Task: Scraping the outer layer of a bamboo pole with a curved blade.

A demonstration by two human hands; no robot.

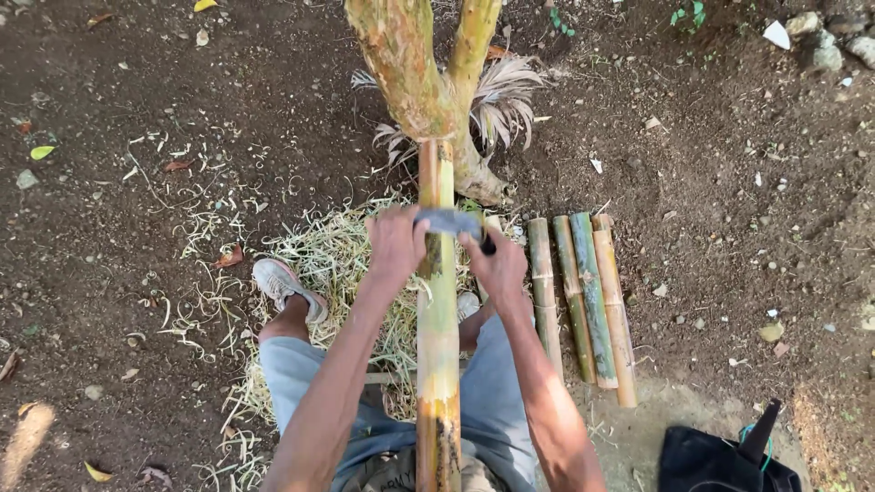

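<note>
Long green-yellow bamboo pole (437, 328) lay along the person's lap, its far end against a forked tree trunk (428, 82). Left hand (395, 244) and right hand (497, 264) each closed around a grey flat blade (447, 221) laid across the pole.

An outdoor yard workspace on bare dark soil (137, 91), not a room: a forked tree trunk (428, 82) rises at upper centre, pale bamboo shavings (337, 255) litter the ground, cut bamboo lengths (583, 301) lie right of centre, stones (825, 41) sit upper right.
</note>
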